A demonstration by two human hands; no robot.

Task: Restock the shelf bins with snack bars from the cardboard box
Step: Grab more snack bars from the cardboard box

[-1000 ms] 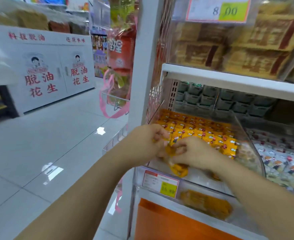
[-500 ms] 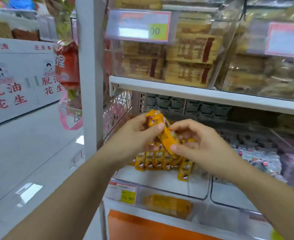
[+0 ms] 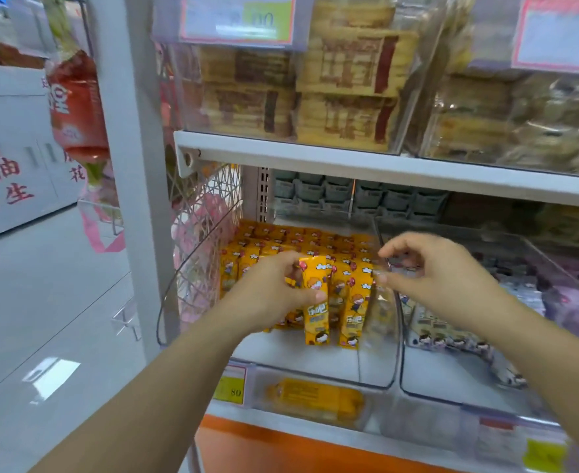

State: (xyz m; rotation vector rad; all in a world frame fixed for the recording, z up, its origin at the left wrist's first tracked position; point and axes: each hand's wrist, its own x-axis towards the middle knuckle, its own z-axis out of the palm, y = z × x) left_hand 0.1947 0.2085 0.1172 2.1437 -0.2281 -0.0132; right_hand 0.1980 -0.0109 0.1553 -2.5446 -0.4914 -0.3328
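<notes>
Half a second ago both hands held one snack bar (image 3: pixel 315 302) tilted above the bin (image 3: pixel 376 373). The bar now stands upright at the front row of bars (image 3: pixel 353 302), gripped by the left hand (image 3: pixel 274 295) alone. The right hand (image 3: pixel 431 274) has let go and moved right, clear of the bar, fingers loosely curled over the bin's right wall.

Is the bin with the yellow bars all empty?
No, yellow bars fill the back of the bin, and the left hand holds another bar.
</notes>
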